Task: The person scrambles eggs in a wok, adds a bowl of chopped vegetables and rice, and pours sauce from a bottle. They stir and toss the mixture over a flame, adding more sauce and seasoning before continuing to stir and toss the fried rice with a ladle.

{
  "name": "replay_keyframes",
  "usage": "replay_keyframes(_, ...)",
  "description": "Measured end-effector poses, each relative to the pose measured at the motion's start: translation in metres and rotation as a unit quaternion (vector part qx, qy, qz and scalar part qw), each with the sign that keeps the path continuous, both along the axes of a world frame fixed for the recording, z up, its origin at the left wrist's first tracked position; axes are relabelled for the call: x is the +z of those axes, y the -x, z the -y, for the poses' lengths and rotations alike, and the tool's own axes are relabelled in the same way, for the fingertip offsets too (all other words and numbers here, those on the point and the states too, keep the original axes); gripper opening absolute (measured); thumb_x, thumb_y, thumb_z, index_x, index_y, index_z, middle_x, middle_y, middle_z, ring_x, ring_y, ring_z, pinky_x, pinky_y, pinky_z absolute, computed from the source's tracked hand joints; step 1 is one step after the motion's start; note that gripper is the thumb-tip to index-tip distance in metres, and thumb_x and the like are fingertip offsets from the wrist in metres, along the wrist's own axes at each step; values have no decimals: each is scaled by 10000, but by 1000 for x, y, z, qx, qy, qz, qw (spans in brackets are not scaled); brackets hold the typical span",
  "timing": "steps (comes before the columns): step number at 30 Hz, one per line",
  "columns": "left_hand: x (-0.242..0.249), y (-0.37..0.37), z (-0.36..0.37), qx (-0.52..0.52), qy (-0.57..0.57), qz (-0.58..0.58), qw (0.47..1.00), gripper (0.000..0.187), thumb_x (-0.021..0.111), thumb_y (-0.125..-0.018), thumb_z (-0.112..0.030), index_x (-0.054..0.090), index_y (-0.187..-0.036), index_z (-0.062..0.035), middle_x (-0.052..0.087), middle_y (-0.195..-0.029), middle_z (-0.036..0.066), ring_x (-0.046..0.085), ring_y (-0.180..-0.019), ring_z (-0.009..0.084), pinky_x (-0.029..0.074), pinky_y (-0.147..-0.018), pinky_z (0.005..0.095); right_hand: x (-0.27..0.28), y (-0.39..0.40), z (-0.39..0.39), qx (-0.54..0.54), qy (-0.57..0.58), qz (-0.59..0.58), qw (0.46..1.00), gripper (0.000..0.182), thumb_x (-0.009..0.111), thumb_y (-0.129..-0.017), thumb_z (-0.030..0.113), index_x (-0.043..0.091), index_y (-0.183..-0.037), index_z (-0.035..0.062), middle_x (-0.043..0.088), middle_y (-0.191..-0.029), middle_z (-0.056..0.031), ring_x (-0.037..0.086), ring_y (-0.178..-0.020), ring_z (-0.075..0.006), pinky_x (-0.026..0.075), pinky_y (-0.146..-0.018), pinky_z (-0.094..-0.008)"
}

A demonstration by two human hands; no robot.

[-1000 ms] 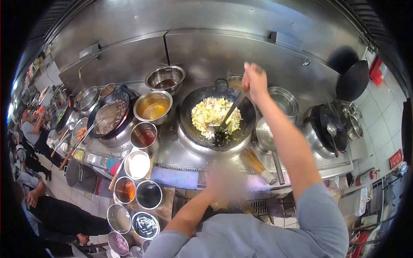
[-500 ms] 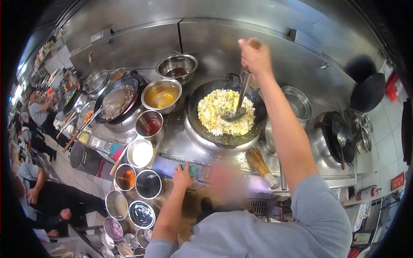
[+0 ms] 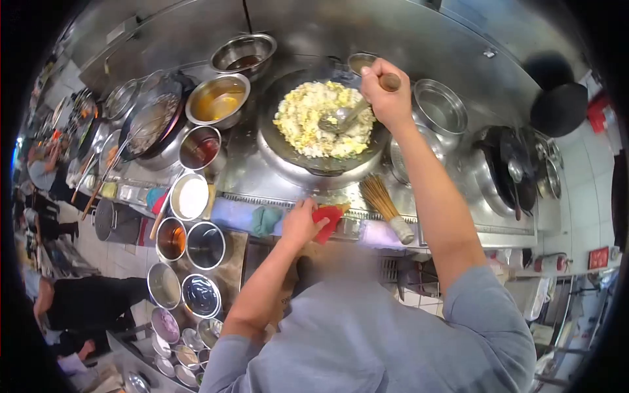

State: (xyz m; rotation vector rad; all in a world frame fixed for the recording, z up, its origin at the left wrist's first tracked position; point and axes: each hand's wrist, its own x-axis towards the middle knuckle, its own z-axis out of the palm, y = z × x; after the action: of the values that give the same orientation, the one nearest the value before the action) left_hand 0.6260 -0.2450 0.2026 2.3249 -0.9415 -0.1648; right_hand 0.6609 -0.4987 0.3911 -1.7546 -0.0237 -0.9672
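Observation:
My right hand [image 3: 388,95] is closed round the wooden-ended handle of a ladle [image 3: 335,120]. The ladle's bowl rests in fried rice with egg [image 3: 306,134], which is heaped in a black wok [image 3: 274,139] on the stove. At the counter's front edge, my left hand [image 3: 302,224] has its fingers and thumb on a folded red cloth [image 3: 327,219], pinching it as far as I can see. A crumpled green cloth [image 3: 265,221] lies just left of that hand. Right of the red cloth is a bamboo wok brush [image 3: 386,208].
Left of the wok stand steel bowls, one with yellow oil [image 3: 217,105], one with red sauce [image 3: 200,149]. A pot of white powder [image 3: 189,196] sits nearer. Another wok with a strainer [image 3: 154,124] is further left, a black wok [image 3: 501,170] at right. Other people are at far left.
My left hand has moved right, from the green cloth to the red cloth. My right hand has lowered, tilting the ladle over the rice. The view has shifted.

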Motion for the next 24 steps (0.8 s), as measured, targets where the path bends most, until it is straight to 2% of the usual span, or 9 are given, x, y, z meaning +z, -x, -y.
replay_keyframes(2,-14,-18,5,-5,-55,-134,989,320,770,-705,-214,625,-949,-68,606,-904,164,616,-883,346,502,-763,446,0,5,0,15,-18,-2,1000,310,632,-867,114,432,-636,59,378,-574,57,334,-551,-45,284,-494,-244)
replay_keyframes(6,-33,-72,-4,-10,-109,-79,991,208,687,-751,-209,668,-942,-129,610,-1043,145,627,-869,341,511,-744,435,-6,18,-7,3,-20,2,1000,312,628,-870,117,431,-634,58,370,-564,59,325,-549,-45,274,-488,-247)
replay_keyframes(8,-32,-90,-11,-6,-282,-48,958,186,710,-706,-169,694,-889,-147,633,-1000,130,616,-951,323,500,-799,411,-6,19,-4,1,-8,8,1000,312,624,-873,120,435,-632,59,375,-563,61,325,-546,-43,271,-484,-247)
replay_keyframes(15,-20,-89,-29,-6,-289,-31,957,338,688,-713,-149,690,-1046,-205,611,-1158,89,562,-1101,303,437,-935,454,-6,28,8,48,-71,31,996,300,610,-899,121,458,-645,68,460,-558,40,418,-526,-43,331,-489,-228)
replay_keyframes(17,-28,-61,-18,-55,-86,44,994,418,716,-700,-193,655,-1112,-175,620,-1144,113,568,-1093,312,432,-934,485,-6,23,14,55,-86,41,994,300,614,-903,129,464,-649,70,468,-556,34,433,-522,-48,341,-487,-225)
replay_keyframes(19,-48,-23,-4,-225,-33,13,974,583,744,-690,-249,570,-1237,-146,567,-1225,141,529,-1146,326,402,-971,501,-10,7,19,33,-94,28,995,294,590,-920,112,428,-675,99,401,-544,26,357,-472,-72,312,-470,-240)
replay_keyframes(21,-93,22,-5,-236,-129,172,948,869,727,-718,-357,319,-1447,-117,321,-1474,142,360,-1331,335,305,-1075,499,18,12,12,35,-119,64,990,304,600,-915,121,424,-667,110,396,-540,31,348,-461,-70,305,-458,-242)
replay_keyframes(22,-115,32,-6,-230,-174,250,924,798,669,-783,-363,315,-1453,-113,327,-1480,143,325,-1359,329,279,-1077,529,40,16,6,40,-145,95,984,314,611,-909,130,421,-659,121,391,-536,35,339,-451,-67,297,-445,-244)
replay_keyframes(24,-124,31,-6,-205,-82,236,946,584,605,-855,-347,459,-1356,-86,494,-1343,169,444,-1266,342,363,-1016,486,62,43,-4,52,-147,103,982,319,647,-884,132,445,-640,99,470,-543,30,404,-435,-71,326,-427,-244)
